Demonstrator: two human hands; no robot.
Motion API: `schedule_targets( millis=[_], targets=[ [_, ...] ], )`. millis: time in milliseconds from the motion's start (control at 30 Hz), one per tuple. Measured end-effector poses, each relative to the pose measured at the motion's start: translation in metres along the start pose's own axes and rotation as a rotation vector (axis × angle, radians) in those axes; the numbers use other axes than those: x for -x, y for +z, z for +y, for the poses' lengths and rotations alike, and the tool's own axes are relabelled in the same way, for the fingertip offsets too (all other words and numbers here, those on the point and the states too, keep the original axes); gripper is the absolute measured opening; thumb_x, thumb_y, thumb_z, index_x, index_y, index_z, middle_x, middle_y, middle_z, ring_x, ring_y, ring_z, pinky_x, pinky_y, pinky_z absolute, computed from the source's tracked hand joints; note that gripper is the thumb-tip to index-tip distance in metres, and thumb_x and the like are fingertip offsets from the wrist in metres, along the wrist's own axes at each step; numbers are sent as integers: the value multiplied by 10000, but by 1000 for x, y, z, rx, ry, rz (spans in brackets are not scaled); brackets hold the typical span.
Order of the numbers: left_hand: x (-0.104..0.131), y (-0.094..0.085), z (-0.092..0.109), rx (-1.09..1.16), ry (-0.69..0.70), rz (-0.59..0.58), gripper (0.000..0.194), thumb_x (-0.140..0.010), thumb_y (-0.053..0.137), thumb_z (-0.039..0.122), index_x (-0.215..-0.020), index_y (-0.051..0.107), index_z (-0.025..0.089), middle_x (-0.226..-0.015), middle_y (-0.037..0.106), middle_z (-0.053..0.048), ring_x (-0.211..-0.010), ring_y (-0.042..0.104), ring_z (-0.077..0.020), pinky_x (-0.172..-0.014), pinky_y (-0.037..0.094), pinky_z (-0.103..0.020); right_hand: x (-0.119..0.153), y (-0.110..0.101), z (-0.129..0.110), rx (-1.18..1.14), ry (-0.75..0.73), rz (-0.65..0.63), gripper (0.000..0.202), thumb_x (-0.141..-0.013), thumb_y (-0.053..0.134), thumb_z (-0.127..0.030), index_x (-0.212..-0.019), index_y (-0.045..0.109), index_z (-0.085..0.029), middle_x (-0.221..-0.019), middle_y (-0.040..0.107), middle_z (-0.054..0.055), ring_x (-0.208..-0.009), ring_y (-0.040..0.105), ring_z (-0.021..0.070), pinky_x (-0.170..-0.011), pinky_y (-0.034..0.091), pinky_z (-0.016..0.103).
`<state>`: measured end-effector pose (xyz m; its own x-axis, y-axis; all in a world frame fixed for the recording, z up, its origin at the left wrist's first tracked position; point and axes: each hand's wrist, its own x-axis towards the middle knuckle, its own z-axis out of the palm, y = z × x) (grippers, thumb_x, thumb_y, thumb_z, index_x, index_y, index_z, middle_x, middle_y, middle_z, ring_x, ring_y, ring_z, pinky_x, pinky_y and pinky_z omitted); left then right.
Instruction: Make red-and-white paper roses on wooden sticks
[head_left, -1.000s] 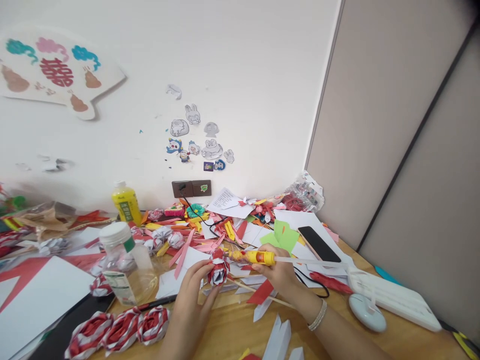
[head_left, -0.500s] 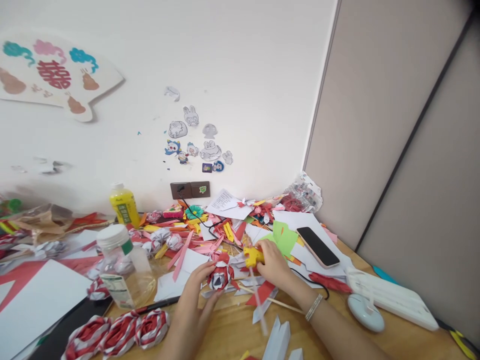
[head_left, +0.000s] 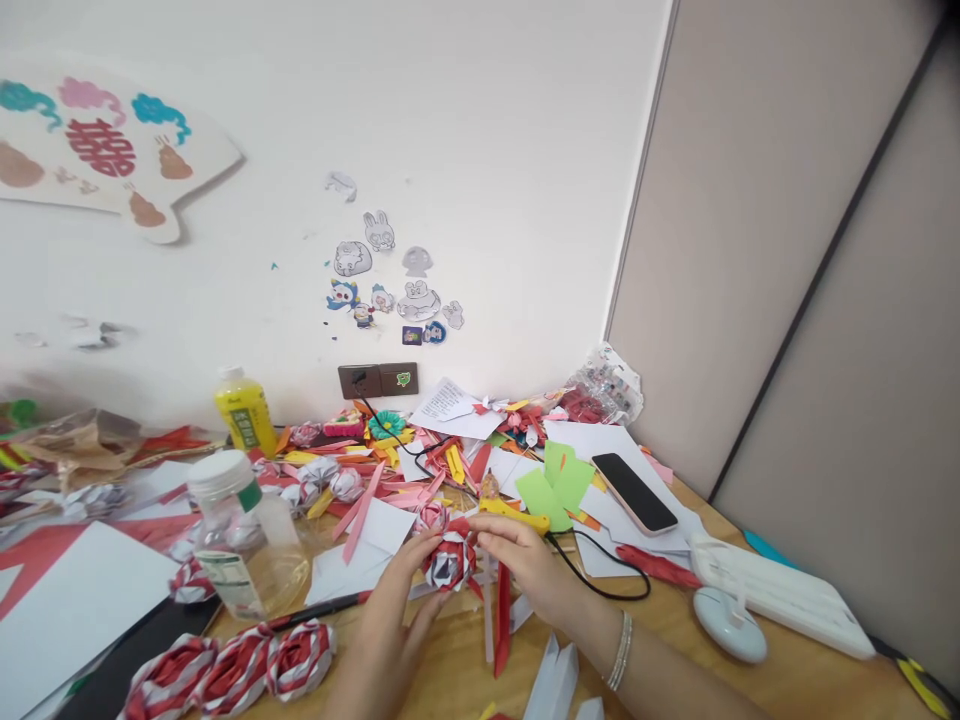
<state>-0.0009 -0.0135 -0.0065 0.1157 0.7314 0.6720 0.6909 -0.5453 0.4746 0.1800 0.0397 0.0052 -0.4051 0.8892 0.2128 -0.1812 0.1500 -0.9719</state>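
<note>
In the head view, my left hand [head_left: 397, 590] holds a rolled red-and-white paper flower [head_left: 450, 562] between thumb and fingers, just above the table. My right hand [head_left: 521, 560] reaches in from the right, its fingertips pinching the red paper at the flower's upper edge. A yellow glue gun [head_left: 517, 514] lies right behind the right hand, which partly covers it; a black cord [head_left: 626, 597] loops beside it. A pale translucent stick [head_left: 489, 610] and a red paper strip [head_left: 503, 625] are below the right fingers. The right fingertips are partly hidden.
Finished paper twists [head_left: 232, 668] lie front left, near a clear jar [head_left: 247, 540] and a yellow bottle [head_left: 246, 412]. Paper scraps cover the back. Green paper [head_left: 559, 485], a phone [head_left: 635, 492], a white power strip [head_left: 780, 597] and a mouse [head_left: 729, 624] are at the right.
My right hand has let go of the glue gun, which now lies behind it, and has moved left to the paper flower. My left hand still holds the flower, shifted slightly right.
</note>
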Motion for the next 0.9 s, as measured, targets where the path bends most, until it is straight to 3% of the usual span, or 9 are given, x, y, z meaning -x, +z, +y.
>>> schedule_targets(
  millis=[400,633,900],
  targets=[
    [0,0,2,50,-74,8,366,-819,501,208,-1183,491,246,-1207,609,-87,-1116,568,-231,-917,483,-380,3,11,-1,-92,-52,-25,253,-779,625,-362,-997,689,-252,-1152,592,55,-1118,503,226,-974,359,385],
    [2,2,-2,49,-38,-22,378,-816,500,196,-1191,506,244,-1202,617,-85,-1112,573,-227,-915,487,-361,2,5,-9,45,-112,-46,200,-841,546,-319,-959,685,-237,-993,630,43,-983,563,193,-893,411,338],
    [3,1,1,78,-122,-59,390,-820,501,224,-1209,499,234,-1230,599,-89,-1145,546,-223,-941,464,-378,2,4,-5,93,-134,-60,205,-855,540,-329,-973,677,-233,-970,620,47,-955,568,188,-866,423,332]
  ],
)
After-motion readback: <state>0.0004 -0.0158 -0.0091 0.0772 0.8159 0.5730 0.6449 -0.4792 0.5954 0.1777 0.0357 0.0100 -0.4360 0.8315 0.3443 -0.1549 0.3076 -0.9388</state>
